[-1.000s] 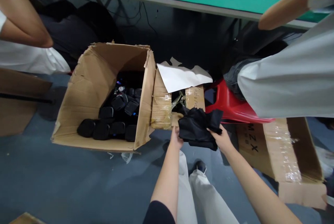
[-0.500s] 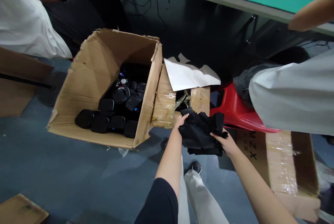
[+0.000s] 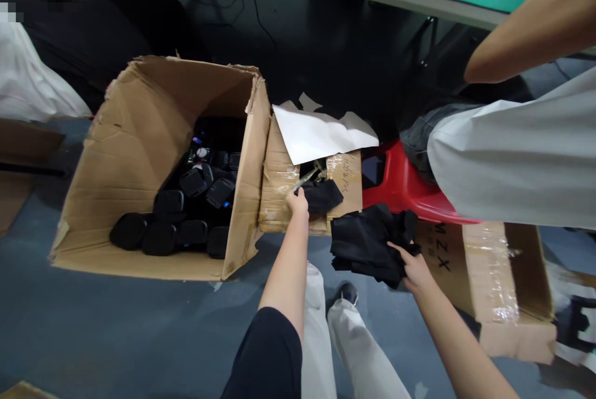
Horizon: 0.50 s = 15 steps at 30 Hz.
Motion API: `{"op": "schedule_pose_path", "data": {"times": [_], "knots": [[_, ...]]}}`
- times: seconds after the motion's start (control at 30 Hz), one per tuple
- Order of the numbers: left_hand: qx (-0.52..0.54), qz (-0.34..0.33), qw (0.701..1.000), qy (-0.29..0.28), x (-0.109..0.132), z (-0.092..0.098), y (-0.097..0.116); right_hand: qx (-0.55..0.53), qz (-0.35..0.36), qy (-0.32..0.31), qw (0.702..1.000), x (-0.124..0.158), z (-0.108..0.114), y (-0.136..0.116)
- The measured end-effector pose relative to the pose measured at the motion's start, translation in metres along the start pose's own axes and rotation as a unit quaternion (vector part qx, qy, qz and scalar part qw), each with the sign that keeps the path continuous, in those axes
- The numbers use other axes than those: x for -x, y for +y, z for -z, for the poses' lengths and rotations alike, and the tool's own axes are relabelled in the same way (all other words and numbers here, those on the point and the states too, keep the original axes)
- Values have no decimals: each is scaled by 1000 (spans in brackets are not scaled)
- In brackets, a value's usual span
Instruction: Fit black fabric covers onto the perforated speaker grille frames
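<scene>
Black sheet [image 3: 325,196] being pinched by left hand [image 3: 298,201] near carton's [image 3: 279,194] front edge; black stack [image 3: 363,245] being clamped by right hand [image 3: 416,272].

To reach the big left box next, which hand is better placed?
Probably the left hand: it is nearer the big left box and holds a smaller black piece, while the right hand, farther away, holds a bigger black bundle.

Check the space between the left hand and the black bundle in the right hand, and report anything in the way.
Only the smaller black piece held in the left hand juts toward the black bundle in the right hand, with the taped carton showing behind that piece; nothing else visible stands between.
</scene>
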<state>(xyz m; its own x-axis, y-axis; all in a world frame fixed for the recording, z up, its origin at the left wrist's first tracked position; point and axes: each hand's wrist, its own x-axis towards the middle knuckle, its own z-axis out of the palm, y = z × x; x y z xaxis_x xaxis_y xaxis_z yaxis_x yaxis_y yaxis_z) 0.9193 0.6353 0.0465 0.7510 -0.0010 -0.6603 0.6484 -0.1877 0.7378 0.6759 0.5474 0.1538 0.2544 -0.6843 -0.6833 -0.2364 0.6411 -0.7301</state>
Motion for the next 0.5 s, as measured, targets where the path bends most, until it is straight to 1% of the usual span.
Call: {"op": "schedule_pose_path", "data": {"times": [0.07,0.1,0.17,0.23,0.3,0.37,0.43,0.5], "knots": [[-103,-69,992,27,0,1,8,-5,-8,8,1000,7,11,0],[-150,-95,984,29,2,2,9,-3,-13,10,1000,11,17,1],[-240,-132,962,13,8,5,7,8,-24,15,1000,21,31,5],[-325,-155,933,-20,13,5,-1,17,-39,28,999,31,45,13],[-402,-171,898,-56,14,0,-8,15,-56,41,997,41,59,20],[-473,-179,859,-85,16,-8,-9,3,-72,48,996,53,72,25],[-538,-183,815,-111,24,-15,-1,-20,-85,48,995,68,84,23],[-592,-197,768,-142,46,-15,15,-54,-94,48,993,84,96,14]]}}
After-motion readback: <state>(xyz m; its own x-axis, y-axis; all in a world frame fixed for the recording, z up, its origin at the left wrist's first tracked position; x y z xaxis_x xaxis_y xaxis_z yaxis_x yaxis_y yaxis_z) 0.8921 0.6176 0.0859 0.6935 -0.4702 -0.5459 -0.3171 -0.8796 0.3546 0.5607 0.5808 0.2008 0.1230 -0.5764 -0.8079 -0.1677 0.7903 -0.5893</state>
